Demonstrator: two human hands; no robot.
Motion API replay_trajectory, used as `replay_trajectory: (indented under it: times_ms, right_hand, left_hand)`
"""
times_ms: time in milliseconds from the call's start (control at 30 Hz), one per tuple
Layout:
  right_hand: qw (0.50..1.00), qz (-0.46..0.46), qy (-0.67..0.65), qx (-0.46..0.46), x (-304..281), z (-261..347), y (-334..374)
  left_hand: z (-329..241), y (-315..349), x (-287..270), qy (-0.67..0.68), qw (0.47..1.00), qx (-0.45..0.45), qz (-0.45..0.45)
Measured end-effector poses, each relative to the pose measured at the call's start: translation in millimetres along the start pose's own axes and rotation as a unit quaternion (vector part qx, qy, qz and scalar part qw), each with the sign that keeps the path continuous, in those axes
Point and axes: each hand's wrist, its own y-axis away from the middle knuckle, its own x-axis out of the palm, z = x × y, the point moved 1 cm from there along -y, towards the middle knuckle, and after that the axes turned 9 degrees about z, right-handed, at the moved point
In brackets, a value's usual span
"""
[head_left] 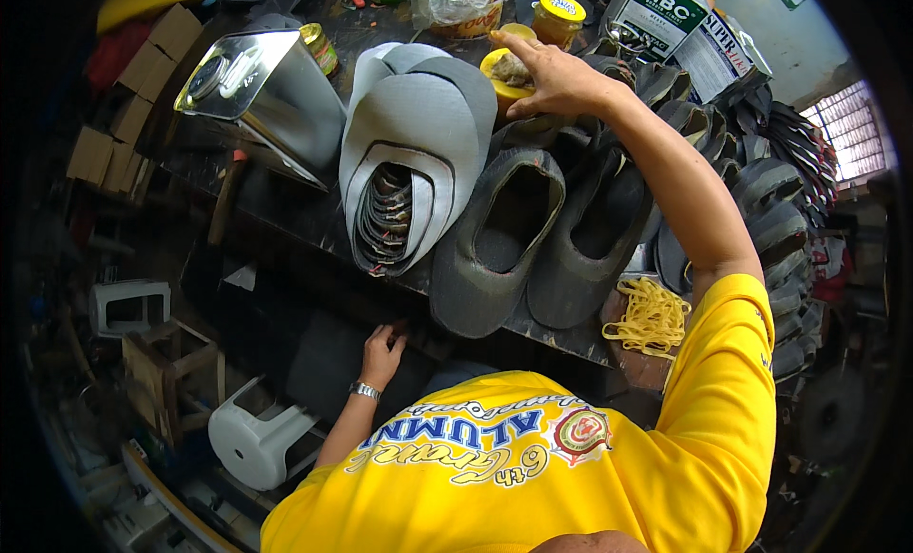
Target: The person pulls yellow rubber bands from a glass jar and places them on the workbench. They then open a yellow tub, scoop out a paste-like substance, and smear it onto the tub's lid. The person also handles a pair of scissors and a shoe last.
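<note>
At the far side of the workbench, my right hand [563,78] reaches over the shoes. Its thumb and fingers are closed around the top of a yellow jar [498,89] with a greyish lump [514,70] on it. Below the bench's front edge is my left hand [382,351], fingers loosely bent and apart, with nothing visible in it. Two dark slip-on shoes [473,289] stand side by side on the bench, toes towards me. Left of them lies a fanned stack of grey sole-shaped sheets [416,106] with curved dark-edged pieces nested at the near end.
A shiny metal can [281,92] stands at left. Yellow rubber bands [651,315] lie right of the shoes. Another yellow-lidded jar [558,19] and a green-and-white tin [656,19] are behind. More dark shoes [766,187] crowd the right. A white stool [249,439] is lower left.
</note>
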Motion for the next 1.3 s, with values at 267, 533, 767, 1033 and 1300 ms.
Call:
replay_trajectory:
  times_ms: [267, 533, 767, 1033, 1300]
  right_hand:
    - [0.998, 0.033, 0.033, 0.032, -6, 12, -14]
    - [0.995, 0.013, -0.009, 0.094, -1, 10, -35]
    - [0.986, -0.119, 0.001, 0.118, -50, -9, -24]
    - [0.928, -0.247, -0.268, 0.076, -126, 24, 120]
    - [0.863, -0.174, -0.473, 0.028, -103, 143, 297]
  left_hand:
    - [4, 9, 0, 0.042, 0.998, 0.007, -0.045]
    - [11, 20, 10, 0.083, 0.996, -0.002, -0.033]
    - [15, 33, 0, 0.173, 0.97, -0.042, -0.165]
    - [-138, 13, -78, 0.317, 0.846, 0.386, -0.187]
    - [-313, -34, -19, 0.598, 0.67, 0.345, 0.273]
